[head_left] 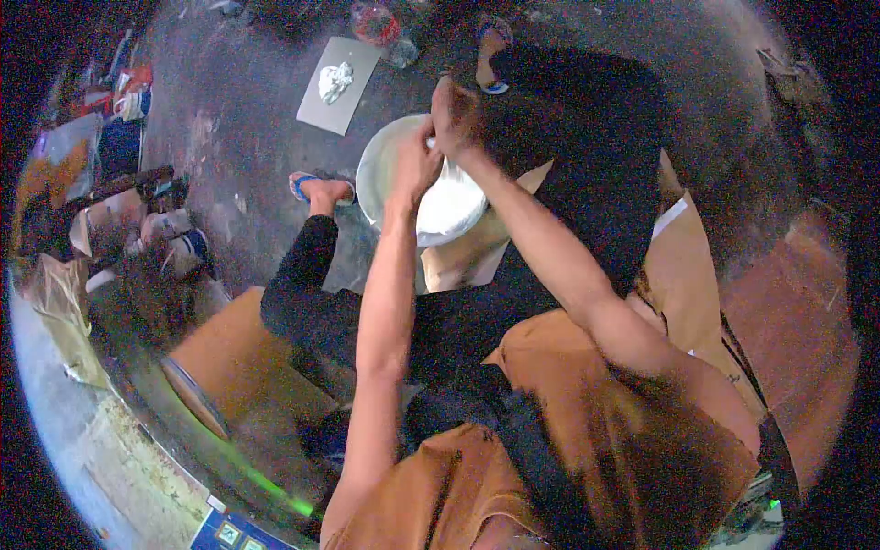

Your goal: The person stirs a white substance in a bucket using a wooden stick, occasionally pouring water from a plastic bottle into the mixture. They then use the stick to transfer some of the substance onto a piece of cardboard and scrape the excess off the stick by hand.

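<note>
A round white tub (368, 188) stands on the floor between my legs, with a smooth white substance (451, 203) inside. My left hand (419, 158) is over the tub, fingers curled inward by a small pale spot. Against it, above the tub's far rim, is my right hand (456, 117), closed like a fist. What either hand grips is hidden. Beyond the tub, a flat pale board (326, 107) carries a lump of white material (335, 82).
A clear plastic bag with something red (376, 25) lies past the board. Cardboard (683, 266) is beside my right leg. To the left are a brown cylindrical drum (247, 357) and piled clutter (165, 229). My sandalled foot (323, 190) rests left of the tub.
</note>
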